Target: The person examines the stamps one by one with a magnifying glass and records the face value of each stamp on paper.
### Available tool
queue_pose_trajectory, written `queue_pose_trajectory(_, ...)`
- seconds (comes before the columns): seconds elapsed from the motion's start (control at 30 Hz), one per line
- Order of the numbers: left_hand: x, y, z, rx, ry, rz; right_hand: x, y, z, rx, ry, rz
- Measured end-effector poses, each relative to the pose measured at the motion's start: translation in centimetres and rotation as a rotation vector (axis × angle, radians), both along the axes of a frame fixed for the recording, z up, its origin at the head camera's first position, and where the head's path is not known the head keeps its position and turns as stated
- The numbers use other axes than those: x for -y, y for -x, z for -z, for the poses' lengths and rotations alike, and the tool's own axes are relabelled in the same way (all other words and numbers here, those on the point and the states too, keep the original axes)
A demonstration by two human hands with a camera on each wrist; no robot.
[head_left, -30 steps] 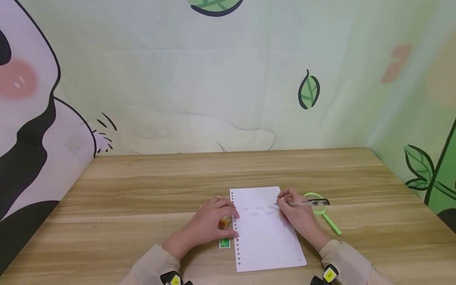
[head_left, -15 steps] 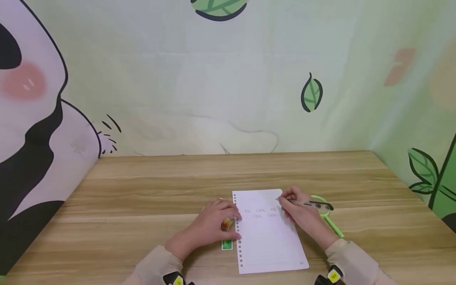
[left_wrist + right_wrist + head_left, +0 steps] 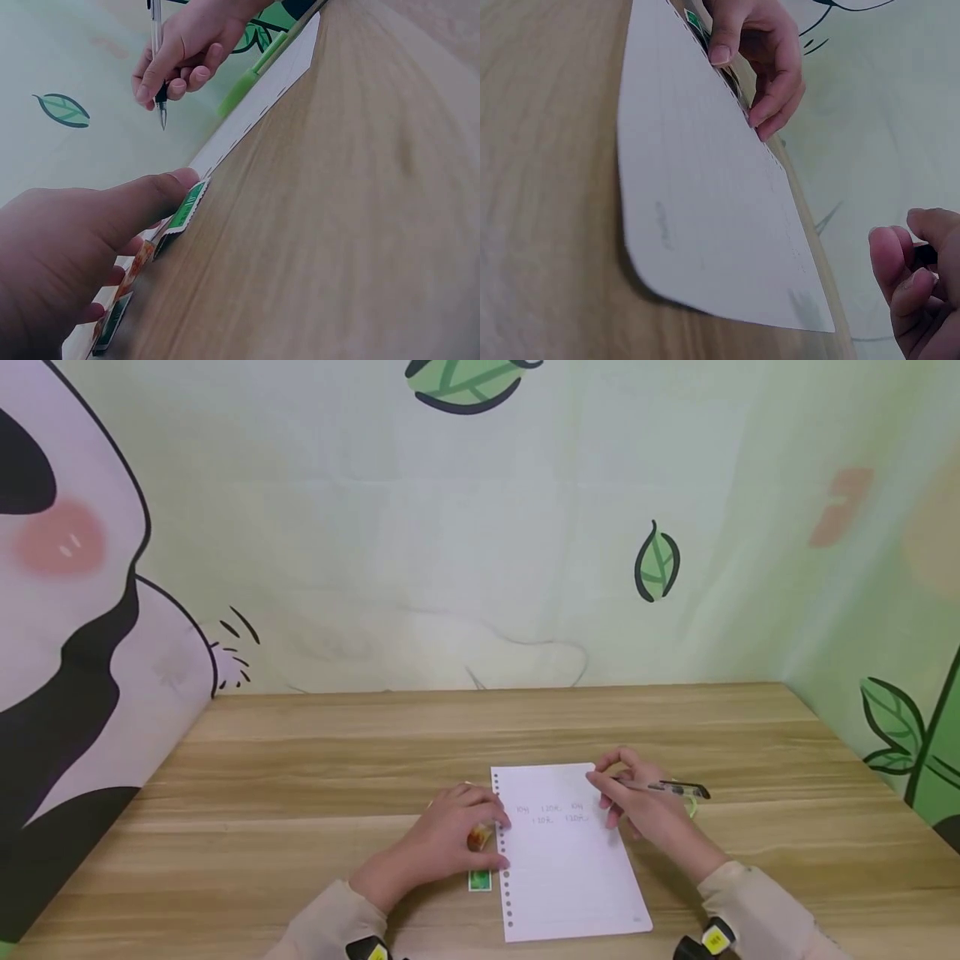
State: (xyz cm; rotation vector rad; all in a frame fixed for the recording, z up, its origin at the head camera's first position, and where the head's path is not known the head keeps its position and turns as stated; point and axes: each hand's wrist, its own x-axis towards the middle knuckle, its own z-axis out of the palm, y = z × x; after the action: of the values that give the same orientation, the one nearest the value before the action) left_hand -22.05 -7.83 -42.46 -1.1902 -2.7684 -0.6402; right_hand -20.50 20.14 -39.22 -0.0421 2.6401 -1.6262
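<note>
A sheet of loose-leaf paper [image 3: 573,885] with holes down its left edge lies on the table, two short rows of handwriting in its upper half. My right hand [image 3: 648,802] pinches a clear pen with a black cap end [image 3: 678,788] over the sheet's upper right. In the left wrist view the pen's tip [image 3: 163,120] points down, apart from the paper. My left hand [image 3: 442,835] touches the punched edge with thumb and fingertips. Under and beside it lie small stamps: a green stamp [image 3: 480,881] and an orange-brown stamp [image 3: 478,837], partly hidden by the hand.
A green magnifying glass [image 3: 692,807] lies right of the paper, mostly hidden behind my right hand; its handle [image 3: 259,67] shows in the left wrist view. The wooden table [image 3: 300,752] meets a printed wall covering [image 3: 420,560] at the back.
My right hand has lifted the pen's tip away from the upper row of writing and shifted right, covering more of the magnifying glass. The left hand stays at the paper's edge.
</note>
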Motion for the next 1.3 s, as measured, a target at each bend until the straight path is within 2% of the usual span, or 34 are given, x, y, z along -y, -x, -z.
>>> queue_pose_trajectory(0.23,0.0,0.1,0.2,-0.003,0.001,-0.001,-0.5,-0.4,-0.1,-0.098,-0.008,-0.09)
queue_pose_trajectory(0.47,0.0,0.1,0.3,-0.009,0.003,-0.008,-0.7,-0.6,-0.4,-0.193,-0.129,-0.085)
queue_pose_trajectory(0.57,-0.1,0.1,0.2,-0.007,0.007,-0.013,-0.9,-0.4,-0.6,-0.211,-0.139,-0.078)
queue_pose_trajectory(0.8,-0.1,0.0,0.0,0.015,0.013,-0.022,-1.6,-0.2,-0.5,-0.196,-0.049,-0.095)
queue_pose_trajectory(1.0,0.0,-0.1,0.0,0.018,0.016,-0.022,-2.0,-0.6,-0.8,-0.213,-0.016,-0.107)
queue_pose_trajectory(1.3,0.0,0.0,0.1,0.008,0.019,-0.018,-2.3,-1.0,-1.2,-0.231,0.067,-0.037)
